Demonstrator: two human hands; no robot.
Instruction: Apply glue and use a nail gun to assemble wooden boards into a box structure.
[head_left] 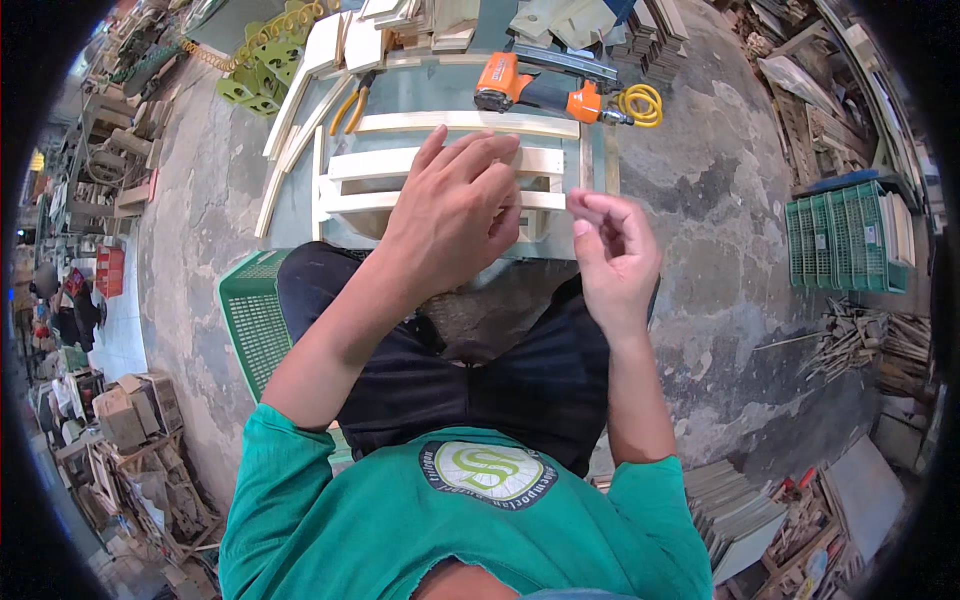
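The grey-green surface (425, 95) spreads in front of the seated person, and the pale slatted wooden frame (365, 163) lies on its near part, right before the knees, likely so both arms reach it easily. A green crate (250, 315) stands on the floor beside the left leg. The green shirt (570, 545) carries a round emblem (490, 473) ringed with lettering. Wood pieces (455, 18) are stacked along the far edge, perhaps to leave the middle free.

Beyond the frame's far right corner lies the orange and black nail gun (545, 96), probably set there within the right arm's reach; small pale lettering marks its orange body.

The left hand (455, 205) is over the slats, palm down, fingers loosely apart. The right hand (620, 250), by the slats' right end, is half curled with thumb and fingers parted; whether either touches the wood is hard to tell from above. Smaller are the coiled yellow hose (638, 104) and the orange-handled pliers (362, 103).
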